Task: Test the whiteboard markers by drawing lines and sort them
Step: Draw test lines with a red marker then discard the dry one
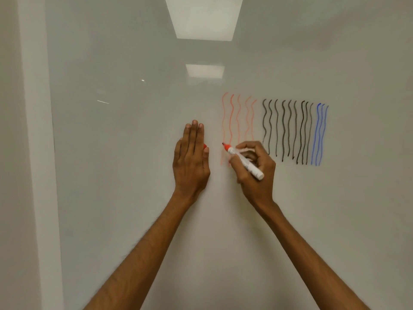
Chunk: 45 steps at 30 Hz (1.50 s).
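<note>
A glossy whiteboard [134,153] fills the view. My right hand [257,173] grips a white-barrelled red marker [244,161], uncapped, its tip touching the board at the leftmost of several faint wavy red lines [238,121]. To the right stand several wavy black lines [288,130] and three blue lines [319,135]. My left hand [192,159] lies flat against the board with straight fingers, left of the red lines. A bit of red, the marker's cap [204,146], peeks out between its fingers and the board.
The whiteboard's left edge meets a pale wall strip [38,153]. Ceiling lights [204,16] reflect in the upper board. Board surface left of and below the hands bears no marks.
</note>
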Tool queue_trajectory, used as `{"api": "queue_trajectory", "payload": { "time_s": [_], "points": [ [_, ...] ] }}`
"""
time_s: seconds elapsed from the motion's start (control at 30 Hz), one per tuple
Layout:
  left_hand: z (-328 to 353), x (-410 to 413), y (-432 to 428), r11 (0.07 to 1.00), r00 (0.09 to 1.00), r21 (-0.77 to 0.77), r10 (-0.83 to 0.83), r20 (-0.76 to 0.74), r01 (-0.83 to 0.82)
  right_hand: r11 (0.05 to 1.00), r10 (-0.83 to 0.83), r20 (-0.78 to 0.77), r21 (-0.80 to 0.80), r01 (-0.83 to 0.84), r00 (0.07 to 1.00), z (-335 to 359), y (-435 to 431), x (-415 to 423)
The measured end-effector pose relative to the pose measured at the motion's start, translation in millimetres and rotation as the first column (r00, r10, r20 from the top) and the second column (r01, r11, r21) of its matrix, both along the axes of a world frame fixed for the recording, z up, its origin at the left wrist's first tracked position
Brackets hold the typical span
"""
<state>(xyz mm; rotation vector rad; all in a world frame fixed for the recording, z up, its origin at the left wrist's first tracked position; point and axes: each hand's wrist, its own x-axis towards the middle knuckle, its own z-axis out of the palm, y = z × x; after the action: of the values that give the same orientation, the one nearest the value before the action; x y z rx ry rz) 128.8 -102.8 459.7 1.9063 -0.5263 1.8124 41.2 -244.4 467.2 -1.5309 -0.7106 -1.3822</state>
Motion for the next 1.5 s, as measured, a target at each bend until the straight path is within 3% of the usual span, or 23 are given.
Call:
{"api": "queue_trajectory", "payload": {
  "time_s": [0.13,0.57,0.83,1.5],
  "points": [
    [-2,-2,-2,0.994,1.0,-0.112,-0.009,-0.017,0.007,0.998,0.005,0.023,0.058,-0.007,1.0,42,5,3],
    [-3,3,0,0.996,1.0,-0.092,0.001,-0.015,-0.002,0.997,-0.057,0.118,0.058,0.051,0.991,92,16,30],
    [-4,3,1,0.997,1.0,-0.083,0.002,-0.011,-0.003,0.997,-0.064,0.116,-0.044,0.069,0.991,69,17,32],
    [-4,4,1,0.995,1.0,-0.093,-0.02,0.014,0.021,0.992,-0.112,0.008,-0.057,0.112,0.994,-1,3,29]
  ]
}}
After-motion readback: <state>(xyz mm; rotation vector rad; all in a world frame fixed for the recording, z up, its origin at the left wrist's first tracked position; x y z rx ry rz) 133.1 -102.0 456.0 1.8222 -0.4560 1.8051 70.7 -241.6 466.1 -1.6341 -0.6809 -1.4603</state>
